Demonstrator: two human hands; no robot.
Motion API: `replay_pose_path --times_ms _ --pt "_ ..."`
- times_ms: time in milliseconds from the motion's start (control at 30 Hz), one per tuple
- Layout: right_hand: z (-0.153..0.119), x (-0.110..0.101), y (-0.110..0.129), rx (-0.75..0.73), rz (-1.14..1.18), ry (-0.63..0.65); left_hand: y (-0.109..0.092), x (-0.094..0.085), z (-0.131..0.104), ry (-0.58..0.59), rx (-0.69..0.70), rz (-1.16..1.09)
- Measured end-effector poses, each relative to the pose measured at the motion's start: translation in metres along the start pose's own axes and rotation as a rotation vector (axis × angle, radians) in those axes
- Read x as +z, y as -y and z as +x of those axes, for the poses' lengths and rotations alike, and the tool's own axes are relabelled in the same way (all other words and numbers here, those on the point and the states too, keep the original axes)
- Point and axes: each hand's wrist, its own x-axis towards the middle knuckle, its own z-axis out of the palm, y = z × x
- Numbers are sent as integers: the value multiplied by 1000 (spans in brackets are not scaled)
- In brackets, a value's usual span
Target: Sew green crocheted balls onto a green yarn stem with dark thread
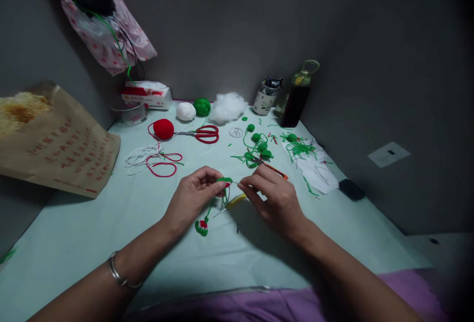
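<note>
My left hand (198, 191) pinches a small green and red crochet piece (224, 180) between thumb and fingers. Just right of it, my right hand (272, 196) is closed in a pinch on a thin needle (236, 182), its tip pointing at the piece. A dark thread loops down below the work. From there a green yarn strand runs to a second crochet piece (202, 226), green with a red and white middle, lying on the table. A crochet hook with a yellow handle (237, 200) rests beneath my hands.
Red-handled scissors (206, 134) lie beside a red yarn ball (163, 129). White stuffing (228, 107), white yarn ball (185, 111) and green yarn ball (202, 106) line the back. Green scraps and an orange cutter (274, 169) lie right. A bottle (296, 97) and paper bag (59, 149) flank the table.
</note>
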Motion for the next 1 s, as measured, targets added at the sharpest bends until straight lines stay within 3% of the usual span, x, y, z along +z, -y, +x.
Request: replay_pose_path --times_ms 333,567,733,1000 --pt "0 -1 2 -18 -8 8 1 1 1 -15 7 8" --pt "-4 4 2 -57 -156 61 1 2 -3 -44 49 97" --pt "-8 9 3 -94 -230 108 3 5 -6 0 53 141" --pt "-1 4 -4 156 231 93 0 4 -2 37 -54 -132"
